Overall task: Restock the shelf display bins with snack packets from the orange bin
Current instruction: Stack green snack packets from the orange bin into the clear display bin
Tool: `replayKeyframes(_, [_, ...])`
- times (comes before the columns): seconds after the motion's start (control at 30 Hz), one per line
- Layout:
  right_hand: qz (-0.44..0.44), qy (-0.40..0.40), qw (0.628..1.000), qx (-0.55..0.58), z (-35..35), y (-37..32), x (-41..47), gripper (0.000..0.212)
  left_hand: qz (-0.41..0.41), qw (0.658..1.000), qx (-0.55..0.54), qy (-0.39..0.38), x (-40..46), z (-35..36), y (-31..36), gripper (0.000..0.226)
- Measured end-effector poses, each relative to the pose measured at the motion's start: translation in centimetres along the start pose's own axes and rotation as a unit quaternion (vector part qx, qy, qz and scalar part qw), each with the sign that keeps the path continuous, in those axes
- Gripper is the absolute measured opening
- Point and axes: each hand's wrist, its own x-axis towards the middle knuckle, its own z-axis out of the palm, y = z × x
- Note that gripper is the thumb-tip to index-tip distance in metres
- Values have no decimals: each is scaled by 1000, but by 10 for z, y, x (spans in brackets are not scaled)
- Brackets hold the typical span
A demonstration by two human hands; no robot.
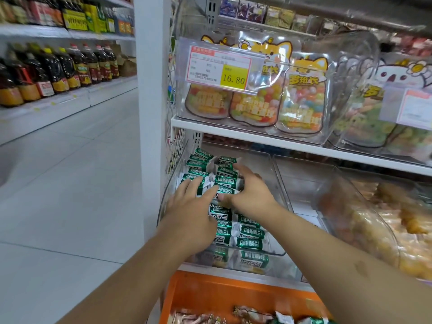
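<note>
While both hands [190, 215] [249, 195] press green packets [250, 231], the clear bin [279, 183] holds them.

Glossy foil snack packets [251, 230], clear smooth plastic display bin [278, 174], matt orange bin [187, 293]

Open from above: clear bin [279, 183] on the lower shelf, reachable between its low front wall and the white shelf board [292, 141] overhead. Packed with green packets [250, 230] across left and middle; bare strip along the right wall. Already occupied by left hand [189, 206] and right hand [250, 195], both resting flat on packets. Blocked at left by white post [149, 113], at right by neighbouring bin [327, 181]. Below, orange bin [233, 293] open-topped.
</note>
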Motion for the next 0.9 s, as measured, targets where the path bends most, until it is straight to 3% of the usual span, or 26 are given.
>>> replayKeyframes(0.1, [23,20,997,73,-3,-2,-3,68,-2,1000,6,-2,-1,0,1,78])
replayKeyframes(0.2, [19,52,996,71,-1,0,-3,55,-3,1000,11,-3,-1,-1,1,78])
replayKeyframes(0.4, [25,97,993,70,6,2,5,47,26,999,44,11,0,-2,1,74])
replayKeyframes(0.5, [20,91,994,65,6,1,8,47,51,996,74,11,3,0,-1,74])
replayKeyframes(0.9, [49,42,997,41,9,-2,21,54,26,996,79,-16,7,4,-1,82])
